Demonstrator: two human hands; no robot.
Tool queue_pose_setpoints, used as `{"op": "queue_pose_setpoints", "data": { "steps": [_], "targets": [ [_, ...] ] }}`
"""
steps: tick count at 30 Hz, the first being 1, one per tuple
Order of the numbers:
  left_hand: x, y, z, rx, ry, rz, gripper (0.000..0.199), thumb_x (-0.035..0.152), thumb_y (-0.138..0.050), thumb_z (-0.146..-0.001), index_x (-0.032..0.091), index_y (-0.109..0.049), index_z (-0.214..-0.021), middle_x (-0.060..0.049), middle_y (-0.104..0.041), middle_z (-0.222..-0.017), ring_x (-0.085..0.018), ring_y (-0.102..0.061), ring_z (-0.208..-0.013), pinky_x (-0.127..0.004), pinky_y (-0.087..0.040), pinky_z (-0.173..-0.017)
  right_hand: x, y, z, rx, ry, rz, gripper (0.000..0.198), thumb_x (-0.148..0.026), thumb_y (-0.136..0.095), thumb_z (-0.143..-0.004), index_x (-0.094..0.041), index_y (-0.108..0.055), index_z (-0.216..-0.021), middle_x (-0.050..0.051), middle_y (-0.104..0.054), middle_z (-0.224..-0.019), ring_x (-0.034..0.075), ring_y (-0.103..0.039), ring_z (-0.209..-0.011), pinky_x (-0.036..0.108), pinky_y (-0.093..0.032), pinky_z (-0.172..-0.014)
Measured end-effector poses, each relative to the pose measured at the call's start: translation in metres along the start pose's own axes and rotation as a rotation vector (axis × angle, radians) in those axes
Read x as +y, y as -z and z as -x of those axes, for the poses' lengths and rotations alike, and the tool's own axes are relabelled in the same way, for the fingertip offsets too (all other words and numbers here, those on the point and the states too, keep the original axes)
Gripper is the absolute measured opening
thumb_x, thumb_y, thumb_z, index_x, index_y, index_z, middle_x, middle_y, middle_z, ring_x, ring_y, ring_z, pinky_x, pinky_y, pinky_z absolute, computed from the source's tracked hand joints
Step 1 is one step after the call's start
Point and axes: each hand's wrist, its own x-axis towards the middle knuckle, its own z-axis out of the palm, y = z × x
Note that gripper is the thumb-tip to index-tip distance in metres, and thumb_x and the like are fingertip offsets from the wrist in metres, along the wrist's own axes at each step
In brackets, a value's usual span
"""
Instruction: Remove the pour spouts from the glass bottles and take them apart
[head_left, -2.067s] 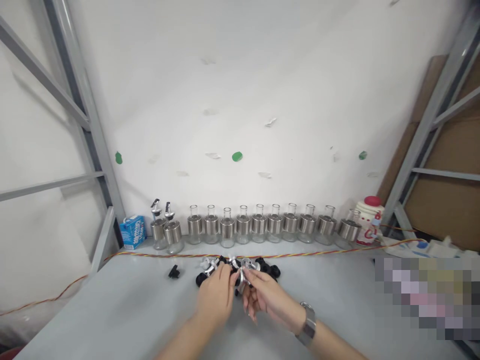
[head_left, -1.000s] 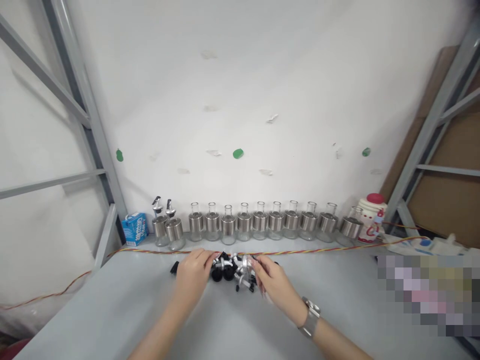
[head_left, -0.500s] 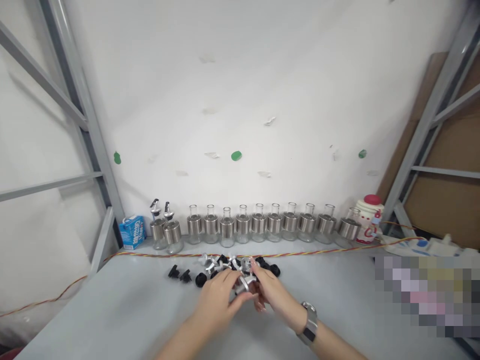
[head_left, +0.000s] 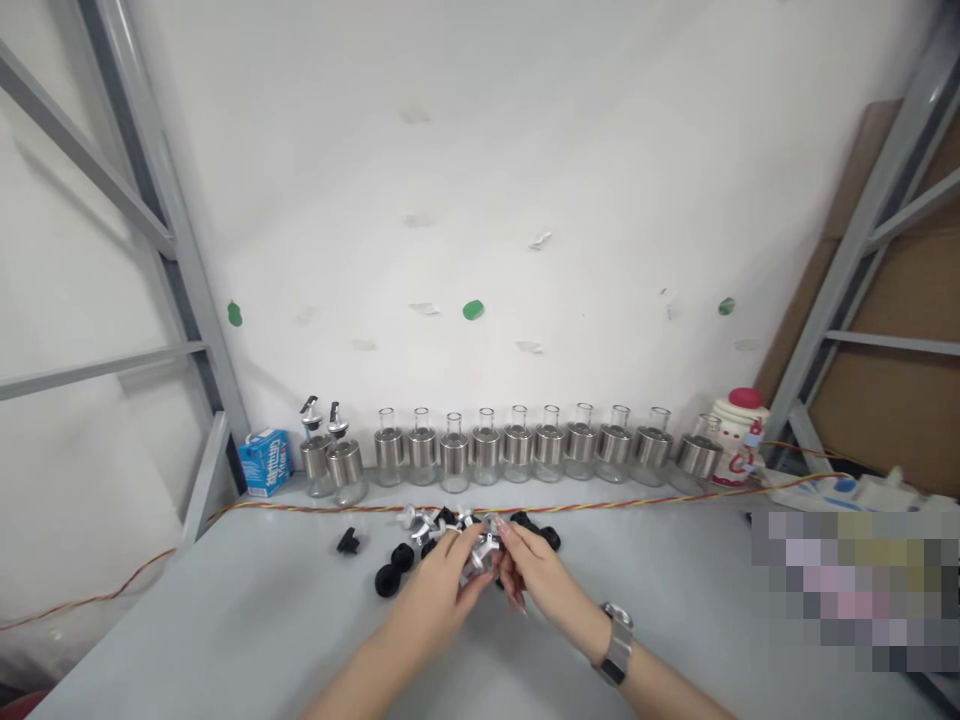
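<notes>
Small silver metal pourer cap (head_left: 480,557), shiny, rounded with short spout, pinched between both hands above surface (head_left: 225,620), toward far edge, mid-width. Left hand (head_left: 439,590) fingers closed on cap from left; right hand (head_left: 536,578) fingertips clamped on it from right, metal watch (head_left: 618,642) on wrist. Just beyond hands: heap of similar silver caps and black rubber stoppers (head_left: 450,525); two black ring stoppers (head_left: 394,570) left of hands. Twisted red-yellow cord (head_left: 637,503) runs behind heap. Row of glass bottles with brushed steel sleeves (head_left: 517,447) along far edge.
</notes>
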Motion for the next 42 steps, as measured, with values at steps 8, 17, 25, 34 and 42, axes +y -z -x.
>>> {"op": "queue_pose_setpoints", "data": {
  "steps": [8,17,25,34,42],
  "targets": [
    [-0.007,-0.004,-0.003,0.080,-0.024,-0.010,0.039,0.028,-0.045,-0.080,0.021,-0.040,-0.118,-0.009,-0.054,-0.109,-0.019,-0.057,-0.089,-0.035,-0.049,-0.079,-0.007,0.004,0.001,0.149,-0.017,-0.033,0.054,-0.068,-0.031,-0.073,-0.017,-0.046,-0.069,-0.007,-0.043,-0.035,0.008,-0.039,-0.027,0.018,-0.033,-0.028],
    [-0.008,-0.002,-0.006,0.135,0.009,0.159,0.032,0.024,-0.040,-0.081,0.019,-0.044,-0.112,-0.008,-0.051,-0.101,-0.011,-0.058,-0.069,-0.028,-0.051,-0.070,-0.014,0.005,0.002,0.157,-0.032,-0.003,0.056,-0.069,-0.025,-0.073,-0.018,-0.045,-0.067,-0.006,-0.042,-0.036,0.009,-0.039,-0.028,0.020,-0.034,-0.030],
    [0.005,-0.002,-0.003,0.000,0.181,0.494,0.033,0.036,-0.043,-0.081,0.020,-0.046,-0.110,-0.006,-0.056,-0.096,-0.015,-0.056,-0.073,-0.027,-0.050,-0.063,-0.017,0.003,0.019,0.072,0.218,0.300,0.035,-0.047,-0.030,-0.087,-0.020,-0.042,-0.068,-0.005,-0.043,-0.050,0.009,-0.041,-0.045,0.019,-0.035,-0.044],
    [0.015,-0.001,0.001,0.041,0.050,0.169,0.026,0.031,-0.043,-0.081,0.022,-0.048,-0.106,-0.006,-0.049,-0.099,-0.015,-0.052,-0.079,-0.029,-0.044,-0.073,-0.014,0.000,0.018,0.110,0.213,0.383,0.030,-0.044,-0.033,-0.087,-0.021,-0.038,-0.068,-0.007,-0.041,-0.046,0.009,-0.040,-0.043,0.020,-0.032,-0.044],
    [0.020,0.005,0.003,0.004,0.040,0.004,0.029,0.041,-0.038,-0.083,0.021,-0.047,-0.103,-0.006,-0.054,-0.096,-0.019,-0.053,-0.083,-0.030,-0.041,-0.073,-0.004,-0.002,0.013,0.191,0.164,0.262,0.029,-0.045,-0.036,-0.084,-0.021,-0.041,-0.069,-0.006,-0.041,-0.049,0.010,-0.038,-0.041,0.021,-0.031,-0.041]
  ]
}}
